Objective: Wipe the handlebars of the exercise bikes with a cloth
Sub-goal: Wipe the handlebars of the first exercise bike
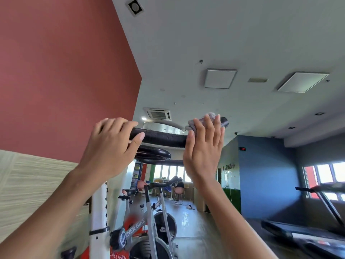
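The left hand (110, 146) grips the left part of the black foam-covered handlebar (164, 138) of the nearest exercise bike: the fingers curl over the top and the thumb closes from below. The right hand (203, 152) is near the right end of the same handlebar, apart from the left hand, with a bare piece of bar between them. Its fingers lie almost straight and press a crumpled grey cloth (210, 115) against the bar. The cloth shows above the fingertips and beside the thumb, and the black end of the bar sticks out just to the right of it.

Below the handlebar, under the left hand, stands the white upright post (99, 206) of this bike. Behind the post and lower than the handlebar is a second exercise bike with a grey frame (149, 217) and black flywheel. To the right of the handlebar and lower, a black treadmill (308, 232) stands beside a blue wall (267, 174). To the left of the handlebar is a dull red wall (65, 71). Far behind the handlebar, bright windows (168, 171) close the room.
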Demonstrator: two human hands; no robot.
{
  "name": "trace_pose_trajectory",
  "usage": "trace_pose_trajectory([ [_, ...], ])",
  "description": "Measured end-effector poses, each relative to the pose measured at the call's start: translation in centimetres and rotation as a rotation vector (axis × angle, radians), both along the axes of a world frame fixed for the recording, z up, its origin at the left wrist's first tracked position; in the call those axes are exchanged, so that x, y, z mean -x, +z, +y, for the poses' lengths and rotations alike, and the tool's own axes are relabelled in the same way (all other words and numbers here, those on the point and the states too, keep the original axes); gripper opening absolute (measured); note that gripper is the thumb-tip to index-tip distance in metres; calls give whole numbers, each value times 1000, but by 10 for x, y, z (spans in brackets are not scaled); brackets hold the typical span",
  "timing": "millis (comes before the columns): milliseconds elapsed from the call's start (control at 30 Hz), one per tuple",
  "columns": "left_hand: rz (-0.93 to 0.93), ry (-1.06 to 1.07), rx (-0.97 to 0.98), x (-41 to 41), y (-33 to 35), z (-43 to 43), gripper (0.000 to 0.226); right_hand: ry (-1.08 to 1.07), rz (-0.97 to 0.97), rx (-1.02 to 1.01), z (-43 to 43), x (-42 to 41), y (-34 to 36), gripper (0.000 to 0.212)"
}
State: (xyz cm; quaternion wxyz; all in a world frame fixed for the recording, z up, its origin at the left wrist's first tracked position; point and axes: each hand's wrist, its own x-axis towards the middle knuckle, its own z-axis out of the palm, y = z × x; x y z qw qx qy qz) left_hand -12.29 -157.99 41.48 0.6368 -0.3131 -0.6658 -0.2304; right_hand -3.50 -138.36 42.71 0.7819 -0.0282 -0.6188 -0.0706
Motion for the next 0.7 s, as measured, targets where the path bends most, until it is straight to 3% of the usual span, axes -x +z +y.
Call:
trace_pose_trajectory([
  [200,-8,-62,-12,3,-6,-6,52,102,-392,-186,-17,-20,-13,67],
  [300,-9,-83,-29,4,-6,-4,49,37,-585,-292,4,-50,5,64],
  [400,-9,-99,-44,6,-7,-3,49,-212,-516,-362,30,-62,20,53],
  [700,-95,-270,-160,-10,-1,1,66,-103,-308,-359,-8,-20,14,51],
])
